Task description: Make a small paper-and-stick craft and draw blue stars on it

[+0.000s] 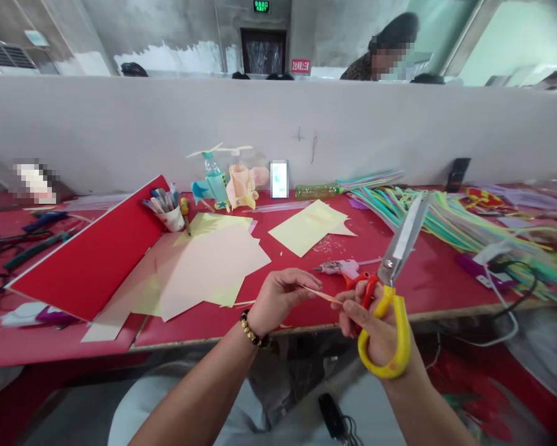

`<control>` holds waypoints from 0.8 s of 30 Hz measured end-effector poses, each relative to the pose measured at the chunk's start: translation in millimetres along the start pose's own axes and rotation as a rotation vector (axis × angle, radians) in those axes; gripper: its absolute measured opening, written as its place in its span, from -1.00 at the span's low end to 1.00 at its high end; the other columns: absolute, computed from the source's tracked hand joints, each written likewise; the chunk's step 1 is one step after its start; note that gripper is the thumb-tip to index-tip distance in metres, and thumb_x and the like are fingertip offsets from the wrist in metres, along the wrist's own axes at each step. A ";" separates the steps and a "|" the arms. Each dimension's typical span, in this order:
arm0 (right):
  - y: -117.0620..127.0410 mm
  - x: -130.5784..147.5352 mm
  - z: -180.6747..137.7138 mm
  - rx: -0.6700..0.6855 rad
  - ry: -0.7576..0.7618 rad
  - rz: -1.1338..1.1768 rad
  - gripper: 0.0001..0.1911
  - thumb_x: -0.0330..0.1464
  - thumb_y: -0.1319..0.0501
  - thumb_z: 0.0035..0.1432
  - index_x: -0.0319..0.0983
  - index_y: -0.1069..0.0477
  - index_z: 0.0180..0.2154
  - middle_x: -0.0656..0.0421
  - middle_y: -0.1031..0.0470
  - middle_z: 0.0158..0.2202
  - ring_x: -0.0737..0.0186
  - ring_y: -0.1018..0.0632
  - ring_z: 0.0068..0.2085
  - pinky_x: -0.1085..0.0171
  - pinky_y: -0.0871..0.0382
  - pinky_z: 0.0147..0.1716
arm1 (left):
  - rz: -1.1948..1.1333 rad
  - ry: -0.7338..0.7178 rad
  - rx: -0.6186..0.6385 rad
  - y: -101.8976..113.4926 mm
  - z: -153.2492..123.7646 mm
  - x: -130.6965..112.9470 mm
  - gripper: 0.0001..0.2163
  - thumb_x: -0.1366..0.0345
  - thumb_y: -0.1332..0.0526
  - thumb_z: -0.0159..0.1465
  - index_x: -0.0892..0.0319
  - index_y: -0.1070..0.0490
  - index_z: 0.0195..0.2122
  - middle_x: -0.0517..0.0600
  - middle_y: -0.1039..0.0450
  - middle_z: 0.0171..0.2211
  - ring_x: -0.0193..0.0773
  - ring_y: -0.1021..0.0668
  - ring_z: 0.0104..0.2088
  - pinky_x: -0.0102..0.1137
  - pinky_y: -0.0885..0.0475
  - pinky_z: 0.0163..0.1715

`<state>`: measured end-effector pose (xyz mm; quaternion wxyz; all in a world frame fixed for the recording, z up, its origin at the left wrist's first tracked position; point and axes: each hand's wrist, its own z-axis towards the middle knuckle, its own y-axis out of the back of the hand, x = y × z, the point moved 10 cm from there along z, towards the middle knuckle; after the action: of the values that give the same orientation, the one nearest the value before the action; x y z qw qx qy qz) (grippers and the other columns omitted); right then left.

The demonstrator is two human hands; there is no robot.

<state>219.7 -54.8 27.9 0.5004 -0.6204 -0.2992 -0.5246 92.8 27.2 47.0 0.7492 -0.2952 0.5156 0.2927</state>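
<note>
A thin pale-orange strip, apparently paper (323, 294), stretches between my two hands just over the table's front edge. Its left end is pinched by my left hand (285, 300), which wears a beaded bracelet (251, 328). My right hand (375, 322) pinches the other end between thumb and fingers and also holds the scissors (401, 248). Their blades point up and away, and the handles, one yellow and one red, rest against the palm. Just behind this hand lies a pink glue gun (341, 267). Cut pale-pink card sheets (208, 260) spread left of my hands.
A red board (96, 254) leans at the left beside a cup of pens (171, 218). Toy bottle-and-paper helicopters (215, 186) and a lit phone (279, 179) stand by the white partition (166, 124). Coloured strips (445, 217) pile up at right. A person (385, 49) is beyond the partition.
</note>
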 end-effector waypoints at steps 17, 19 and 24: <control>-11.0 -53.7 -49.9 0.071 -0.158 0.069 -0.57 -0.39 -0.39 -0.10 -0.13 -0.23 -0.22 0.30 -0.41 -0.41 0.41 -0.39 -0.57 0.39 -0.30 -0.61 | -0.528 0.302 -0.027 -20.7 -91.7 41.3 -0.16 0.48 -0.41 -0.05 -0.14 -0.12 0.23 0.09 -0.23 0.19 -0.01 -0.39 0.10 -0.20 -0.37 -0.02; -12.4 -58.3 -53.8 0.078 -0.155 0.031 -0.55 -0.40 -0.41 -0.12 -0.12 -0.24 -0.22 0.30 -0.39 -0.40 0.40 -0.39 -0.55 0.38 -0.32 -0.61 | -0.550 0.305 -0.055 -22.4 -99.3 40.6 -0.16 0.52 -0.38 -0.02 -0.16 -0.07 0.24 0.10 -0.25 0.16 -0.03 -0.42 0.07 -0.25 -0.41 -0.08; -14.5 -70.3 -59.6 0.063 -0.184 -0.029 -0.59 -0.39 -0.40 -0.12 -0.12 -0.25 -0.25 0.32 -0.35 -0.44 0.41 -0.35 -0.57 0.40 -0.29 -0.63 | -0.455 0.285 0.000 -24.3 -104.1 30.8 0.04 0.62 -0.36 -0.10 -0.30 0.14 0.27 0.05 -0.27 0.10 -0.11 -0.48 -0.05 -0.32 -0.43 -0.17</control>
<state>166.6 -95.1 -37.6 0.4823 -0.6455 -0.3695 -0.4628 57.6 -62.1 -9.3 0.7154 -0.4417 0.5365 0.0722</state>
